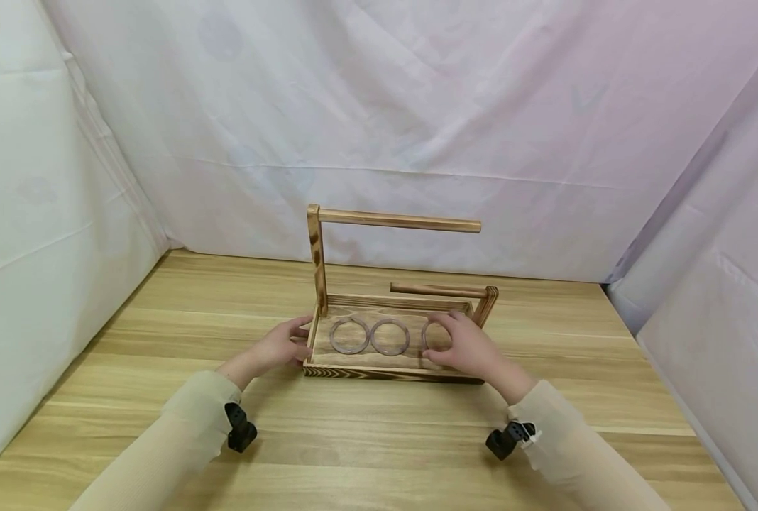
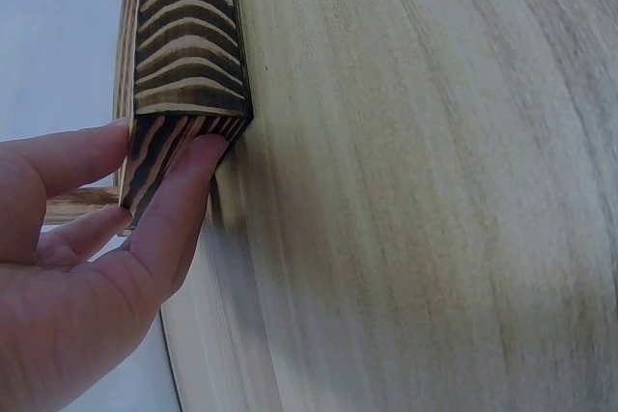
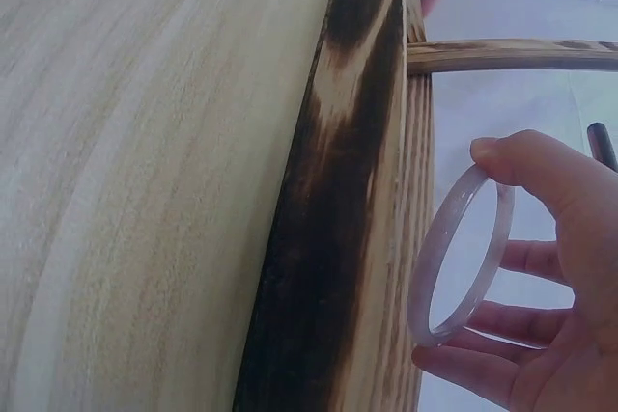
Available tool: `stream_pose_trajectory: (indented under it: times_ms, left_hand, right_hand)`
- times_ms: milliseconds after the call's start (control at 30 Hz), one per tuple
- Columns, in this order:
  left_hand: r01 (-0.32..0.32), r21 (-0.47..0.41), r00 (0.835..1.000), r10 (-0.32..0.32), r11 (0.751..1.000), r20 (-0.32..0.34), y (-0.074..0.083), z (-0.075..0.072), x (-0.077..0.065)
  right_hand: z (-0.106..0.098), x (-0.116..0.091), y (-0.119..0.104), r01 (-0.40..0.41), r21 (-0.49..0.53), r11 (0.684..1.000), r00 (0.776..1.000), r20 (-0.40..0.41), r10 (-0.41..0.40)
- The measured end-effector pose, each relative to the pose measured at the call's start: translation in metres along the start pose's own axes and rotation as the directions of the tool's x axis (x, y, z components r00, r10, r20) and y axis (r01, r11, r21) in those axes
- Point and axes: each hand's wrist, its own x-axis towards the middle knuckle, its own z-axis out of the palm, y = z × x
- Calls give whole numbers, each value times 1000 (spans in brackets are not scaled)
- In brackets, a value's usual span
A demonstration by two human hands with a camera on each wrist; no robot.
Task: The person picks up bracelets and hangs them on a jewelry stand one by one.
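Note:
A wooden tray (image 1: 392,371) with dark burnt grain stands on the table, with a post and bar at each end. My left hand (image 1: 283,345) holds its left end; in the left wrist view the thumb (image 2: 198,156) lies against the outer end face. Inside the tray, two pale translucent bangles (image 1: 350,353) (image 1: 390,354) lie flat side by side. My right hand (image 1: 468,345) grips a third bangle (image 3: 435,262) between thumb and fingers, over the tray's right part. The right wrist view shows this bangle tilted; the head view hides part of it behind the hand.
The left post (image 1: 318,266) carries a high bar (image 1: 404,221); the right post (image 1: 486,306) carries a lower bar (image 1: 439,290) above the tray's back. Light cloth (image 1: 379,128) hangs behind the wooden table (image 1: 353,440) and along both sides.

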Motion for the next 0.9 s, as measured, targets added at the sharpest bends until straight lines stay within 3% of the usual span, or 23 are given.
stream_pose_trajectory:
  times_ms: [467, 900]
  left_hand:
    - [-3, 9, 1000, 3, 1000, 4, 0, 0, 0]
    - [-7, -2, 1000, 7, 1000, 11, 1, -1, 0]
  right_hand:
    - [-11, -10, 0, 28, 36, 999, 999, -45, -26]
    - [-23, -19, 0, 24, 104, 994, 999, -32, -21]
